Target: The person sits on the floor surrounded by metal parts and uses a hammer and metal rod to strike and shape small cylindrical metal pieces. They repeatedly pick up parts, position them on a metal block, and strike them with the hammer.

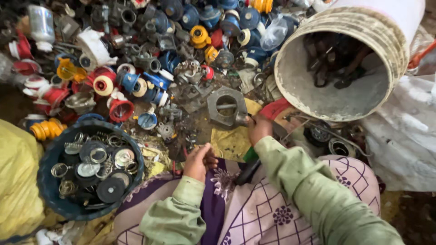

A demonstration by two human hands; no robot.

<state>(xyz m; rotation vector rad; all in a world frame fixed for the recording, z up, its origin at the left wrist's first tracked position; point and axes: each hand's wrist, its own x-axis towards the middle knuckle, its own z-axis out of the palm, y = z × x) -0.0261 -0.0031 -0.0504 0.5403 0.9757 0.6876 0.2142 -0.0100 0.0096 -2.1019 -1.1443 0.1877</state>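
My right hand [258, 128] grips the lower right corner of a grey metal casting [226, 108] with a round hole, held above the ground in front of me. My left hand [198, 161] rests low by my lap with its fingers curled; whether it holds anything small I cannot tell. Both arms wear pale green sleeves. A heap of scrap parts [150, 59] in blue, red, yellow and grey lies just beyond the casting.
A round dark blue basin [45, 179] of metal rings and discs sits at my left knee. A large dirty white bucket [295, 86] lies tilted at upper right with dark parts inside. Yellow sacking [16, 181] at far left, white sacking [404, 136] at right.
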